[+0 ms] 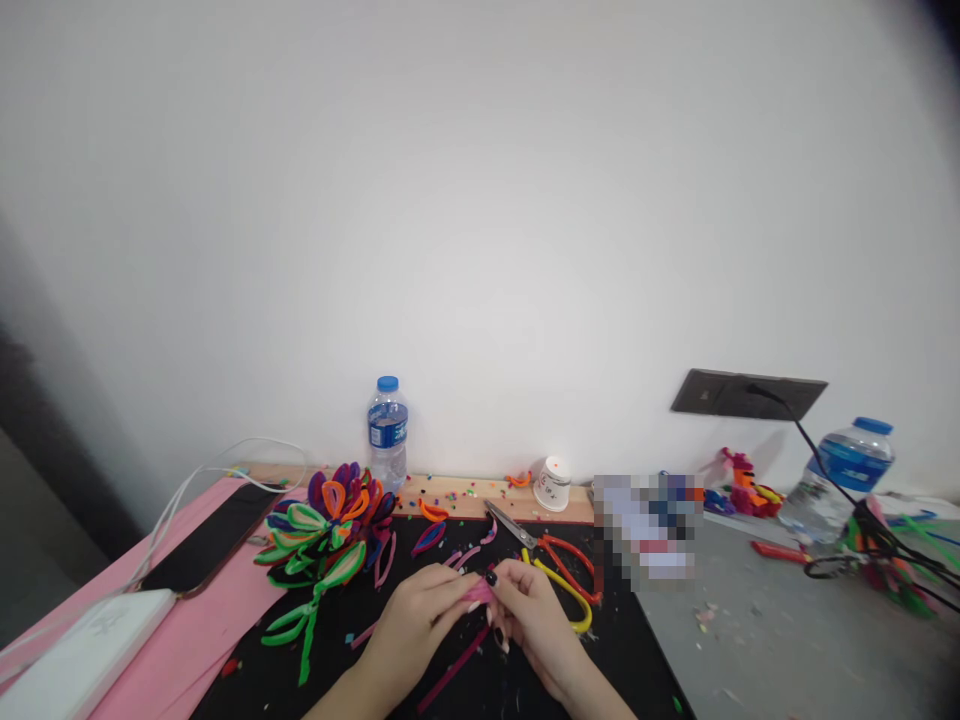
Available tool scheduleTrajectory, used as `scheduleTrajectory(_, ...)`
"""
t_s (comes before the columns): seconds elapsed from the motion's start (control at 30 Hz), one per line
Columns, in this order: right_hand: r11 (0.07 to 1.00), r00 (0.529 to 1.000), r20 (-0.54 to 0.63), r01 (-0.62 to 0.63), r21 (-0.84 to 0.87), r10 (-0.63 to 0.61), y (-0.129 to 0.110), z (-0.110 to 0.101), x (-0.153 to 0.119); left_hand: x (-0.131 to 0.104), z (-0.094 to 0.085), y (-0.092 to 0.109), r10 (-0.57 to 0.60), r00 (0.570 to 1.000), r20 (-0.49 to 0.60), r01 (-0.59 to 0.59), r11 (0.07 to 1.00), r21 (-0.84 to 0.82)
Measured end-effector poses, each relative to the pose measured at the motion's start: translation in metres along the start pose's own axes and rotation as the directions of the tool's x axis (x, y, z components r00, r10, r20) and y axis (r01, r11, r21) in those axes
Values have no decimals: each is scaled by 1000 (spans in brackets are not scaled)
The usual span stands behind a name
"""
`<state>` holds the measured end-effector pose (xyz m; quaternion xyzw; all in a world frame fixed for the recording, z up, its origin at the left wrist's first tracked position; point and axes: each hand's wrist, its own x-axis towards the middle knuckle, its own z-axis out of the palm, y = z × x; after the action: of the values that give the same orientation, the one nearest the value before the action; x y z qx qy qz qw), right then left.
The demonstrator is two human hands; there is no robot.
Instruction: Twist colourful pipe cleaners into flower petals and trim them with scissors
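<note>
Both hands meet at the front middle of a black mat. My left hand pinches a piece of pink pipe cleaner, and my right hand grips the same piece from the other side. Fingers cover much of its shape. Below them a darker magenta pipe cleaner slants across the mat; whether it joins the held piece I cannot tell. Left of my hands lies a many-coloured pipe-cleaner flower with a green stem. Just beyond my right hand are scissors with orange handles and a yellow-handled tool.
A water bottle and a white paper cup stand by the wall. Loose petal loops and small bits lie around. At left are a phone and a white power bank; at right, another bottle and a black cable.
</note>
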<state>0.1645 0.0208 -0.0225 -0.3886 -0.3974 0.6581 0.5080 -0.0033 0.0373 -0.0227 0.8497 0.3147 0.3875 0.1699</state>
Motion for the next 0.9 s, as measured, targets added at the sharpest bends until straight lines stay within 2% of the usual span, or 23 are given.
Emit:
scheduleTrajectory(0.3, 984, 999, 36, -17, 175, 11, -5, 3, -5, -1, -1, 6, 49, 997, -57, -48, 999, 14)
scheduleTrajectory(0.6, 996, 1000, -28, 1, 84, 1, -6, 3, -4, 0, 0, 4, 42, 996, 74, -57, 974, 217)
scheduleTrajectory(0.9, 994, 996, -70, -50, 96, 57, -2, 7, -5, 6, -2, 7, 140, 989, 52, -149, 932, 330)
